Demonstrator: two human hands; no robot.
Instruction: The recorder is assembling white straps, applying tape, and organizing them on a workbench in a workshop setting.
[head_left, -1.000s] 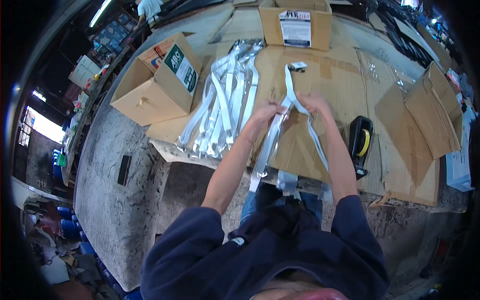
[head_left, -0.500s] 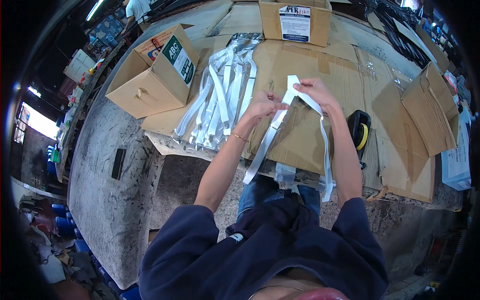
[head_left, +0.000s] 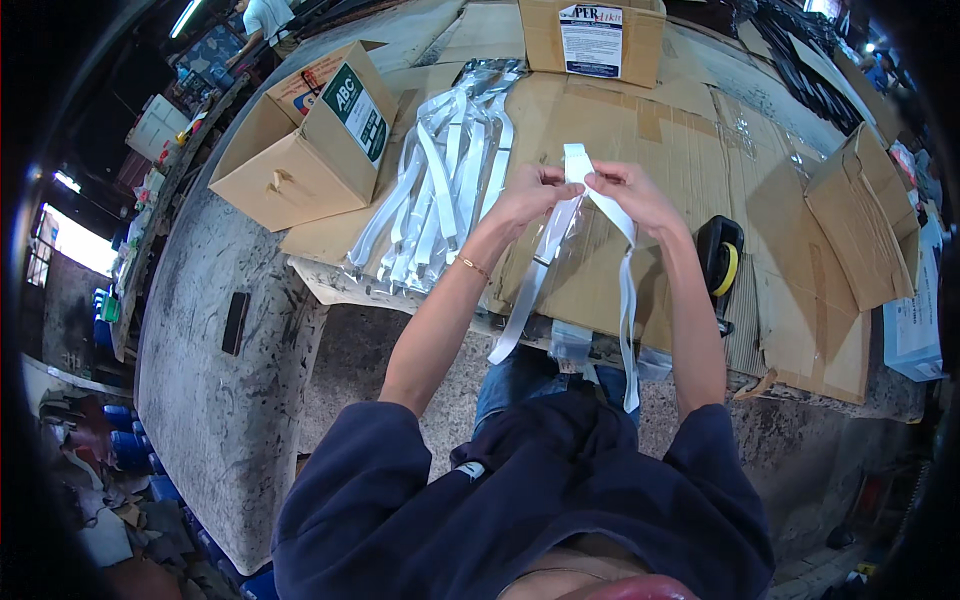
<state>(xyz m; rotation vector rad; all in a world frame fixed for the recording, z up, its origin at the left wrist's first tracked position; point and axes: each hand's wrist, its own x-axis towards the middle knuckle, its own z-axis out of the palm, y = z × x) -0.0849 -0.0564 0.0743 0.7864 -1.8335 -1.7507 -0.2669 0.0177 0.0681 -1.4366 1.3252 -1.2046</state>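
Both hands pinch one white strap [head_left: 608, 208] near its folded top, over the cardboard-covered table. My left hand [head_left: 540, 192] grips its left side, the thumb close to the right one. My right hand [head_left: 632, 190] has thumb and fingers closed on the strap beside the fold. One tail slants down left with a small dark metal piece on it; the other hangs past the table's front edge. Clear plastic film shows beside the left tail. To the left of my hands lies a pile of similar white straps [head_left: 440, 180] in clear plastic bags.
An open cardboard box [head_left: 290, 185] stands at the left, another box [head_left: 640, 45] at the back and a third [head_left: 850, 230] at the right. A black and yellow tape dispenser [head_left: 718, 262] lies right of my hands. A dark phone-like slab [head_left: 236, 323] rests on the left tabletop.
My left hand has moved up and right along the strap to meet the right hand near the fold. The right-hand tail has swung left.
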